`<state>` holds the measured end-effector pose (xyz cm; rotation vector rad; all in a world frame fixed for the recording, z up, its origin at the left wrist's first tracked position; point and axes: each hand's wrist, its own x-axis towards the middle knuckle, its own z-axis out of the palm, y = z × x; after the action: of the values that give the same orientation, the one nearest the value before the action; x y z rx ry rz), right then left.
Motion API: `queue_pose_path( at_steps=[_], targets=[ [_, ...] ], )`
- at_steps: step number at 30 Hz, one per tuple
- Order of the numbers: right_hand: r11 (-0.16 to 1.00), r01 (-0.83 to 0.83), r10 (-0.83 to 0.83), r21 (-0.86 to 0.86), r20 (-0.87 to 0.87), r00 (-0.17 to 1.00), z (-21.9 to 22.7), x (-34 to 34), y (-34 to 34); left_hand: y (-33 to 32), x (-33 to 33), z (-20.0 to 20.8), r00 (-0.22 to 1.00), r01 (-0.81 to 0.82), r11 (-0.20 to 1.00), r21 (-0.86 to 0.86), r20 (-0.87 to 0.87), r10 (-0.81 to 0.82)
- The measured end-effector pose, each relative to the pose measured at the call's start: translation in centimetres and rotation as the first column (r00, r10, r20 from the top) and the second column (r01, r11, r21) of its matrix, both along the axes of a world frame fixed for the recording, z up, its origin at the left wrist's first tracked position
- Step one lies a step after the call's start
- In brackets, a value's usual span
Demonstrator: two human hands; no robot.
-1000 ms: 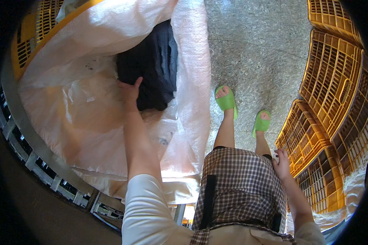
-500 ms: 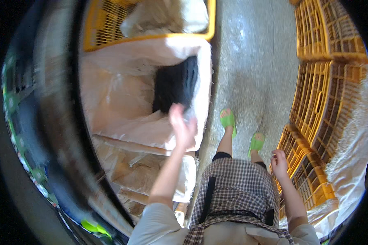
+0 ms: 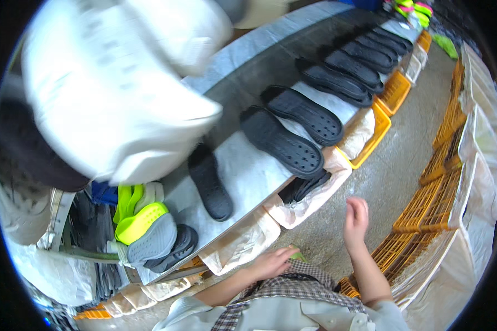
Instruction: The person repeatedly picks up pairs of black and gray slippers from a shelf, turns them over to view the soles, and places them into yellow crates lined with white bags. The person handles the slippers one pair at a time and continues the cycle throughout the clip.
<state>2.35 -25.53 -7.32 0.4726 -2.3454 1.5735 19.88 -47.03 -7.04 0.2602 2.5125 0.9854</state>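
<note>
My left hand [image 3: 273, 262] is held low in front of the checked apron [image 3: 309, 273], with its fingers stretched out and nothing visible in them. To the right, my right hand [image 3: 357, 218] is raised over the floor, its fingers loosely bent and apparently holding nothing. Beyond my hands, a long belt table carries a row of black shoe soles. The nearest is a narrow sole [image 3: 211, 185], and farther right lie a sole with holes [image 3: 284, 142] and another like it [image 3: 306, 117]. Both hands are apart from the soles.
Under the table edge stand a lined crate [image 3: 243, 243], another lined crate with black pieces in it [image 3: 315, 207], and yellow crates [image 3: 395, 94]. Stacked orange crates [image 3: 425, 204] line the right side. Yellow and grey clogs [image 3: 152, 237] sit at the near left. A large white machine [image 3: 110, 94] overhangs the belt.
My view has swung up from the lined crate to the belt table with its soles. My left hand has drawn back from over that crate toward the apron; my right hand is raised.
</note>
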Motion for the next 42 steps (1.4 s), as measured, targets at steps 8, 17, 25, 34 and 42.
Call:
queue_pose_path(
  at_steps=[8,17,25,34,42],
  targets=[
    [0.726,-0.672,0.687,-0.146,0.150,0.711,11.0,-4.7,-23.4,-5.4,6.8,6.2,0.785,-0.509,0.860,0.047,-0.384,0.486],
    [0.552,-0.750,0.824,-0.364,0.374,0.424,5.2,-17.0,-47.6,1.3,13.8,2.5,0.128,-0.951,0.216,0.223,-0.353,0.927],
    [0.810,-0.516,0.552,-0.279,0.661,0.509,2.7,-25.7,-64.3,10.8,8.5,-3.1,-0.432,-0.898,-0.431,0.086,0.001,0.902],
    [0.782,-0.493,0.612,-0.382,0.620,0.491,1.4,-28.5,-72.1,14.3,4.3,-6.0,-0.509,-0.861,-0.507,-0.038,0.073,0.858],
    [0.689,-0.298,0.720,-0.661,0.670,0.179,5.9,-25.4,-62.2,14.1,8.0,-6.5,-0.476,-0.876,-0.477,-0.074,-0.038,0.879]
  ],
)
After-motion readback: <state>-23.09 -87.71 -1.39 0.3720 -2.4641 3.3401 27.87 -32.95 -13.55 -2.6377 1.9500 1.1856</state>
